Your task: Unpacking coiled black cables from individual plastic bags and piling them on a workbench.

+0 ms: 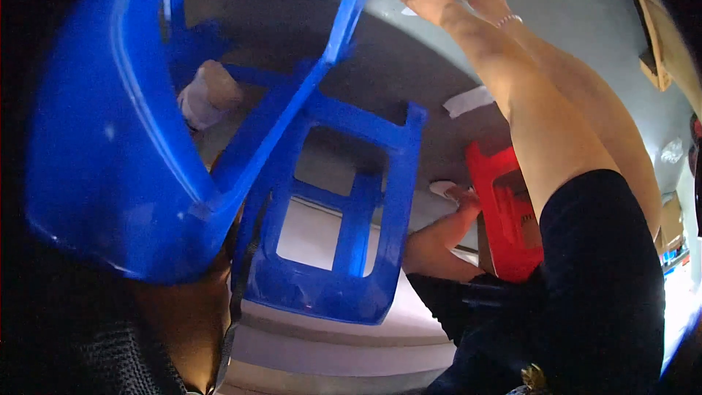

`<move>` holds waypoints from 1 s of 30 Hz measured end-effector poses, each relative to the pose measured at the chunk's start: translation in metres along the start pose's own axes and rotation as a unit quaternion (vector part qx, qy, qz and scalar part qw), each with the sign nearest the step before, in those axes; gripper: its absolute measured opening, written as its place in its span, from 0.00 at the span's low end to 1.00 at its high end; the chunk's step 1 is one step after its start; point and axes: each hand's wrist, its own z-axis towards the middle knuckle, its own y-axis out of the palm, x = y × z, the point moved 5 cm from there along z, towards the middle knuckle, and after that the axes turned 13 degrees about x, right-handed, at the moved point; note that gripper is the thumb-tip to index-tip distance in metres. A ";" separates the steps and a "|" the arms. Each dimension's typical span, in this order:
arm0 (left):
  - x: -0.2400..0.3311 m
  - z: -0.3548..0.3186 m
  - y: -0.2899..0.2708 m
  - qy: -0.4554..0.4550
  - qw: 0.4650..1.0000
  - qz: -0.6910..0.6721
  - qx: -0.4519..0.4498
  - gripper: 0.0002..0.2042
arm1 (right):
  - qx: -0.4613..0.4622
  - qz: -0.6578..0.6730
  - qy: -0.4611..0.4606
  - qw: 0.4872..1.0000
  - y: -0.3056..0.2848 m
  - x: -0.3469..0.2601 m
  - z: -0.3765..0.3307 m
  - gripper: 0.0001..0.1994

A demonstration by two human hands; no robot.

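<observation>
Neither of my hands shows. A bare limb (179, 322) comes up from the lower left, beside dark ribbed cloth (121, 358), and passes behind a large blue plastic stool (88, 153). Whether it is an arm or a leg I cannot tell. The stool is tipped over and fills the left side. Right of it another blue plastic stool (322, 294) shows its open frame, also tilted. Through the first stool's legs appears a rounded, skin-coloured shape in pale cloth (208, 95), perhaps a foot.
Bare legs (541, 95) below black shorts (599, 263) stretch across the right. Another bent leg (446, 249) lies beside a red plastic stool (504, 205). The grey floor (585, 7) holds a white scrap (468, 101). Pale steps or ledges (322, 347) run along the bottom; a cardboard box (670, 223) stands far right.
</observation>
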 end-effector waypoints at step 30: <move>0.176 -0.183 -0.192 0.038 0.944 -0.039 0.326 0.14 | -0.206 0.376 0.224 0.875 -0.217 -0.199 -0.159 0.12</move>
